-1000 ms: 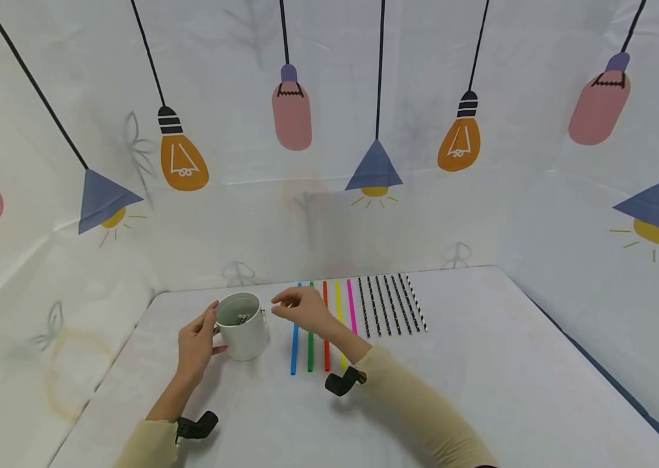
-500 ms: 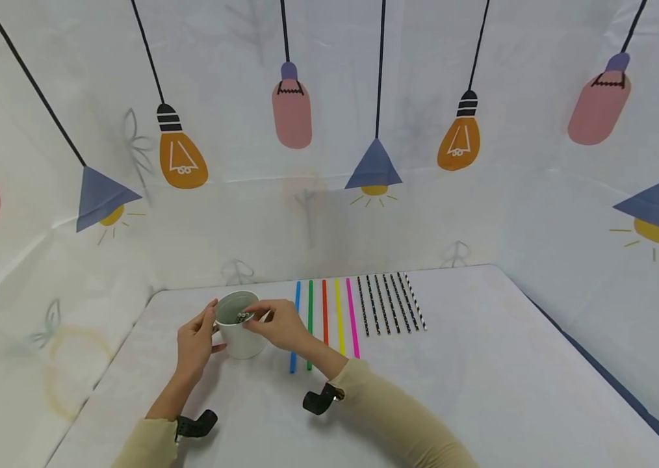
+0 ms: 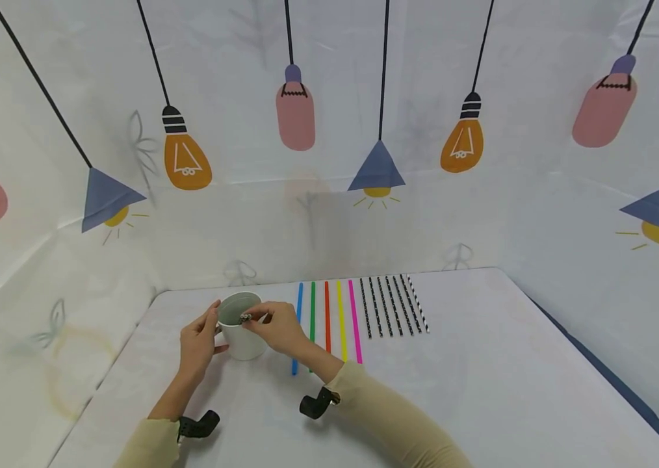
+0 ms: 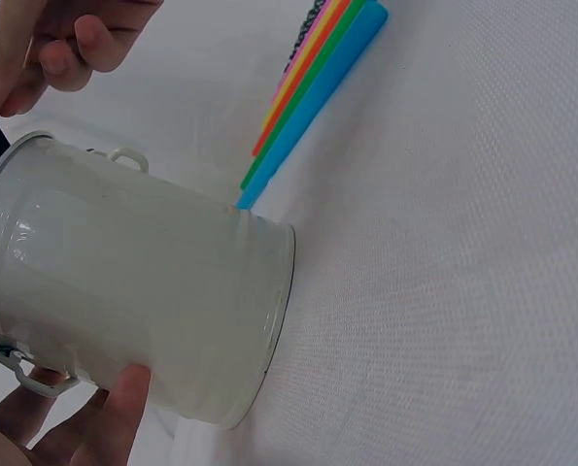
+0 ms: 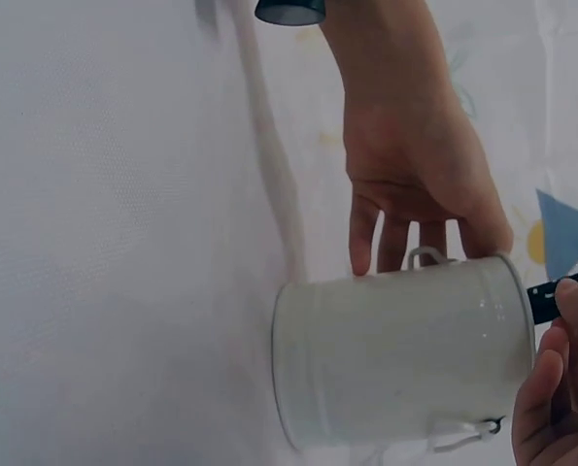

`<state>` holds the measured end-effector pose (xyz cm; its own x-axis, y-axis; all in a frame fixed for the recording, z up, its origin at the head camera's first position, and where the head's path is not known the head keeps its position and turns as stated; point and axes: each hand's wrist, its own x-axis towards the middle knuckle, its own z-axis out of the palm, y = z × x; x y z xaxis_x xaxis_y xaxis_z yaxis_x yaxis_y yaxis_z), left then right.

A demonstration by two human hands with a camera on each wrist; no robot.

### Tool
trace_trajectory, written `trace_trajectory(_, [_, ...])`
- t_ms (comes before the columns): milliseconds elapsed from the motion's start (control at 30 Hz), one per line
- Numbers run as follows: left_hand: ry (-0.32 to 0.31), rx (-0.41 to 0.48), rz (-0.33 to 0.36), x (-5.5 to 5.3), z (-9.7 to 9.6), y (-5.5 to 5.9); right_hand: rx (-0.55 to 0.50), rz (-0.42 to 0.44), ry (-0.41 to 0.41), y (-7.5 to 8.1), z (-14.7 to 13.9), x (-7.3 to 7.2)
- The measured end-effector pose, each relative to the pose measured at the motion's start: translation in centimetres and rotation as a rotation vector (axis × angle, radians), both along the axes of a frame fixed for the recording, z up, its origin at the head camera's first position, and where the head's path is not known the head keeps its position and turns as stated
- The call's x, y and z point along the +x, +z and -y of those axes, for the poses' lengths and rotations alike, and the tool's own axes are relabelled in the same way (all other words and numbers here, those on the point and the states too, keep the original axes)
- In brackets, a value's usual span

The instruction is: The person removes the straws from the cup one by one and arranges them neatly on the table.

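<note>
A small white metal pail [image 3: 245, 344] with side lugs stands upright at the left of the table. My left hand [image 3: 196, 344] holds it from the left side, the thumb near the rim and fingers against the wall. Over the pail's mouth, my right hand [image 3: 279, 328] pinches a black straw [image 5: 547, 301] with white dots between thumb and fingers. The straw's ends [image 3: 244, 318] show just at the rim; its lower part is hidden inside the pail. How many straws the fingers hold I cannot tell.
Right of the pail lie blue [image 3: 300, 299], green [image 3: 313, 305], red [image 3: 327, 312], yellow [image 3: 341, 318] and pink [image 3: 355, 325] straws in parallel. Several thin black patterned straws [image 3: 390, 305] continue the row. A white sheet [image 3: 329, 227] printed with lamps rises behind the table.
My right hand has moved left from above the blue straw to the pail's mouth and now pinches a dotted straw there. The left hand and pail have stayed in place.
</note>
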<state>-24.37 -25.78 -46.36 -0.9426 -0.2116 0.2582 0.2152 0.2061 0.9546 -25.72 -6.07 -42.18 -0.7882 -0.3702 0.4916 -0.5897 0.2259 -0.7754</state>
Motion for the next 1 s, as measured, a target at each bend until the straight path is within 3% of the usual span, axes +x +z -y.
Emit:
trace_trajectory(233, [-0.019,0.012,-0.005,-0.2,-0.3,0.1,-0.042,-0.066,0.028,1.6,-1.4,0.8])
trace_trajectory(300, [-0.022,0.011,0.003,0.3,-0.7,0.9,-0.047,-0.071,0.038,2.1,-2.0,1.1])
trace_trajectory(433, [-0.024,0.009,0.019,0.3,-1.0,1.1,-0.042,-0.075,0.040,3.1,-3.2,1.6])
trace_trajectory(533, [-0.019,0.001,0.023,-0.2,-0.8,0.3,-0.065,-0.072,0.028,4.2,-4.4,2.4])
trace_trajectory(800, [0.033,-0.007,0.024,0.0,-0.5,0.2,-0.268,-0.156,0.086,9.4,-7.8,5.9])
trace_trajectory(1000, [0.037,0.013,0.047,0.1,-0.4,0.2,-0.361,-0.208,0.097,10.0,-10.8,5.1])
